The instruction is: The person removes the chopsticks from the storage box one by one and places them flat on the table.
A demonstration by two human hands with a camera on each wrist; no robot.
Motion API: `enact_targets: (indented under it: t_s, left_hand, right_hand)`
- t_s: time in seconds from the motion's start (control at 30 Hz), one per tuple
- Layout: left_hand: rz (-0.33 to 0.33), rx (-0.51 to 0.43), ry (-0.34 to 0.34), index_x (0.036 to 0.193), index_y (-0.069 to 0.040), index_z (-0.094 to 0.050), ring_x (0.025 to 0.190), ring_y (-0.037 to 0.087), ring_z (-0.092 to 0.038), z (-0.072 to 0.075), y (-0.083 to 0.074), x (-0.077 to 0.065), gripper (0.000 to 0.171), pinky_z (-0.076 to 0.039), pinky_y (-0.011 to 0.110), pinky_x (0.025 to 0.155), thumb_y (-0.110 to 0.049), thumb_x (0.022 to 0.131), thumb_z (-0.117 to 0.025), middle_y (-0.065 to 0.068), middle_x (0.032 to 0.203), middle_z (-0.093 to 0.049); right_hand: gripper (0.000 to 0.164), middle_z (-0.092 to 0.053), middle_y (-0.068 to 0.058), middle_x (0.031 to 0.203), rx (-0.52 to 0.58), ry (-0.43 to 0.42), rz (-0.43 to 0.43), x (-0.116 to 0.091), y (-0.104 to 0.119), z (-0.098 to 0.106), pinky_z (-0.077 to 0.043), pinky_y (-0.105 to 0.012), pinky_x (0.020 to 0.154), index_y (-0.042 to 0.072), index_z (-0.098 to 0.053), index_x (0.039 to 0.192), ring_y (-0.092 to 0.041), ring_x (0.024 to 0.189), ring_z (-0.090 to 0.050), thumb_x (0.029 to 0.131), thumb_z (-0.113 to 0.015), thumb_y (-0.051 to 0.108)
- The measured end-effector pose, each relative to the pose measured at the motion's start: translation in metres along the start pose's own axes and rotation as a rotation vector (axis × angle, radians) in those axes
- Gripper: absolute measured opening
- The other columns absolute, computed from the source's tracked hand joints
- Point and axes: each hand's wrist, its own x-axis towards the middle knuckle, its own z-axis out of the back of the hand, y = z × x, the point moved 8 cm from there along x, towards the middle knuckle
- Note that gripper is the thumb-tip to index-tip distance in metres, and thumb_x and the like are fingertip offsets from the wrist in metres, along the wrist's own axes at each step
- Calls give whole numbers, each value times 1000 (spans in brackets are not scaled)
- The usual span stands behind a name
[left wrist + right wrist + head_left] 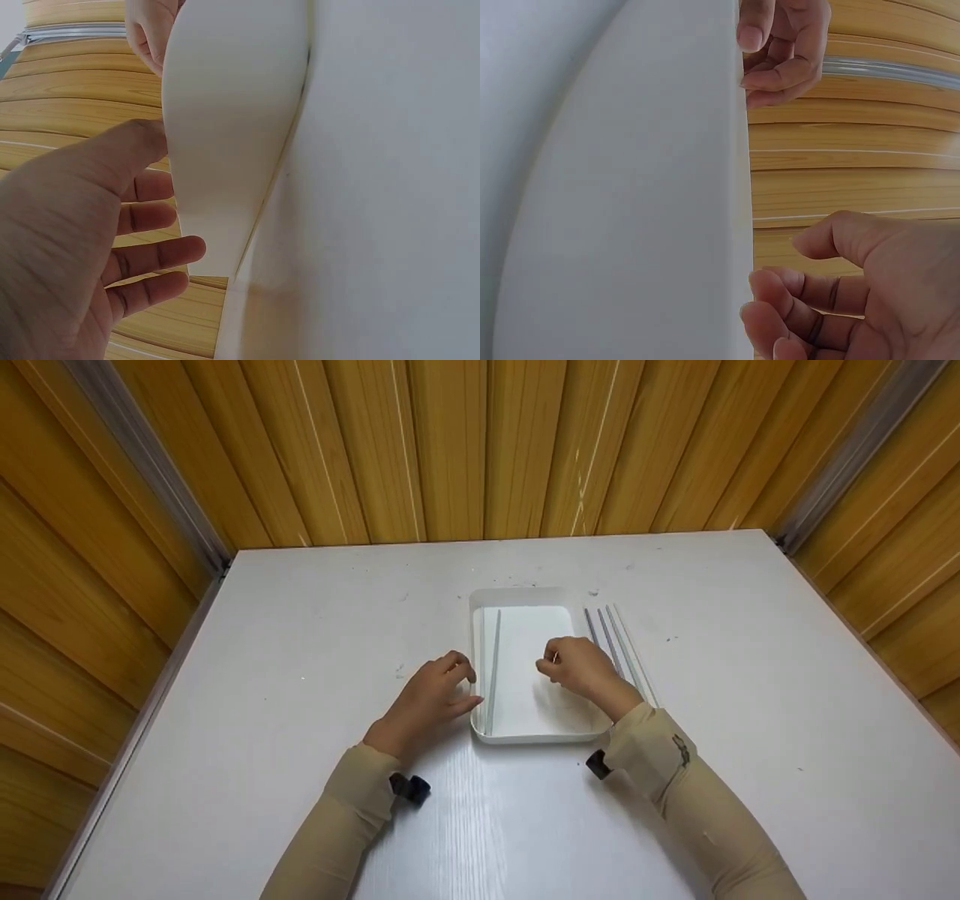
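A shallow white rectangular tray [541, 739] lies on the table between my hands. Inside it, along the left wall, is a thin grey-green stick [494, 667] with a paler one beside it. My left hand [427, 699] is at the tray's left rim, thumb and fingers apart around the edge and holding nothing. Over the right part of the tray hovers my right hand [586, 669], its fingers loosely bent; the right wrist view shows nothing between thumb and fingers. Several thin sticks lie side by side right of the tray, bluish ones [607, 631] nearest it, partly hidden by the right hand.
The white table [337, 615] reaches back to a wall of yellow wooden panels [450, 450], with more panels at both sides. Small scraps [592, 592] lie behind the tray. Dark wrist cameras [409, 789] hang below both sleeves.
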Motion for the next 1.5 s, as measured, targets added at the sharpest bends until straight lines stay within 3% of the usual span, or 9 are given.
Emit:
enact_targets:
  t_s: [0.57, 0.97, 1.5]
  left_hand:
    - [50, 6, 48, 99, -7, -62, 87, 20, -59, -5, 6, 2, 27, -51, 35, 77, -29, 86, -72, 5, 107, -61]
    - [30, -1, 35, 97, -6, -62, 82, 22, -58, -3, 4, 2, 28, -51, 36, 75, -28, 84, -74, 7, 106, -61]
    - [9, -4, 7, 99, -7, -62, 85, 21, -59, 0, 2, 0, 28, -50, 36, 75, -27, 84, -74, 6, 107, -60]
  right_hand:
    - [20, -70, -4, 75, -41, 38, 5, 13, 22, -26, -36, -25, 58, 8, -67, 85, -17, 68, -54, 87, -55, 25]
    - [21, -70, -8, 90, -57, 67, 0, 23, 31, -42, -48, -36, 70, 7, -68, 88, -19, 75, -55, 88, -59, 26]
    - [19, -61, -2, 73, -63, 65, -15, 32, 44, -57, -35, -27, 56, 7, -67, 79, -16, 65, -48, 87, -61, 24]
